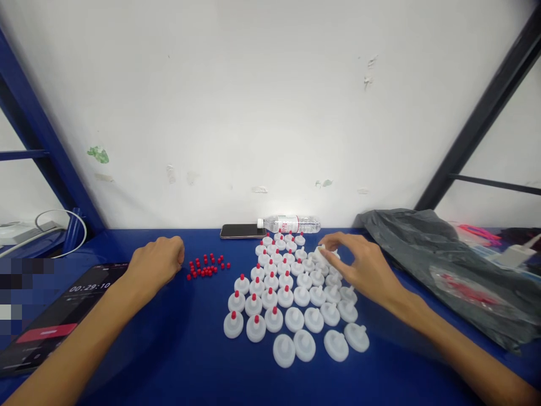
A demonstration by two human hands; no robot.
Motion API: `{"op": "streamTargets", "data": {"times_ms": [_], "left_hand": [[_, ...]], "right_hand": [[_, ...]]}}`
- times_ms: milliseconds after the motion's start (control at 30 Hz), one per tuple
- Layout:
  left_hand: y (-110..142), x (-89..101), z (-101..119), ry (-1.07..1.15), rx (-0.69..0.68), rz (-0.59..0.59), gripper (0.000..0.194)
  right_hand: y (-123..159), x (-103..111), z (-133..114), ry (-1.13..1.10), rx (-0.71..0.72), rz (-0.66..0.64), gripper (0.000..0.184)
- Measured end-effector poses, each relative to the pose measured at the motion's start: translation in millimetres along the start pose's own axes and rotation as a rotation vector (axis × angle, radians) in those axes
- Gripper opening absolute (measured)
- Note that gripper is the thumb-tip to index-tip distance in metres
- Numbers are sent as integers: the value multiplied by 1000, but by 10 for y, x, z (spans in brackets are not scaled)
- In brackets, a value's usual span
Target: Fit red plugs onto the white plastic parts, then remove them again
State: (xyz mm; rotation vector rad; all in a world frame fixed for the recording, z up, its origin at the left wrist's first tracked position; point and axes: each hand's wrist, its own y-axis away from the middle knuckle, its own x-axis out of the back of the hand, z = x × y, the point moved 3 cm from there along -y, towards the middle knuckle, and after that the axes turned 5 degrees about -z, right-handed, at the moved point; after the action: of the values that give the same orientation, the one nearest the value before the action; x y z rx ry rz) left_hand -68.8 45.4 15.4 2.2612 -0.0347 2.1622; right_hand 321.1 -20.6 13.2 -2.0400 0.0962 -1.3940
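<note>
My left hand [159, 260] is curled closed, just left of a loose group of small red caps [205, 272]. Its fingertips are turned away, so whatever they may hold is hidden. At the back right of the white pieces, my right hand [359, 262] pinches a white nozzle cap [320, 254] between thumb and forefinger. Many similar round white nozzle caps [314, 320] stand in rough rows on the blue table [190, 349]. Those on the left side carry red tips [256, 320]; the ones toward the right have bare white spouts.
Behind the rows lie a clear water bottle [310, 224] on its side and a dark phone [240, 231]. A larger phone [54, 316] showing a timer is under my left forearm. To the right spreads a grey plastic bag [406, 248] with a packet of red pieces [469, 290].
</note>
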Motion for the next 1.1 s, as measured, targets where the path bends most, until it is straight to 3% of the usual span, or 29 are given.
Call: {"op": "streamTargets", "data": {"times_ms": [233,367,467,567,667,767,867,933,1100], "left_hand": [[-8,-32,-7,6,-7,-2,18],[-23,-48,-27,1,-8,-2,16],[-26,-50,-26,-14,1,-1,14],[-25,-55,-21,-29,3,4,15],[-22,-65,-21,-39,-5,11,17],[-12,-64,-24,-56,-6,28,18],[10,-29,-6,-79,4,56,23],[30,18,33,-90,13,81,27],[84,177,219,-72,19,195,38]], "right_hand": [[-99,194,418,252,-250,-35,13],[-35,165,650,366,-365,-175,11],[25,81,731,333,-384,-295,12],[31,36,693,249,-342,-337,16],[-24,89,544,235,-295,-242,20],[-81,141,281,163,-108,-155,27],[-58,79,4,14,141,-247,32],[-4,-7,-120,-51,228,-344,35],[99,-201,-161,-102,196,-502,42]]}}
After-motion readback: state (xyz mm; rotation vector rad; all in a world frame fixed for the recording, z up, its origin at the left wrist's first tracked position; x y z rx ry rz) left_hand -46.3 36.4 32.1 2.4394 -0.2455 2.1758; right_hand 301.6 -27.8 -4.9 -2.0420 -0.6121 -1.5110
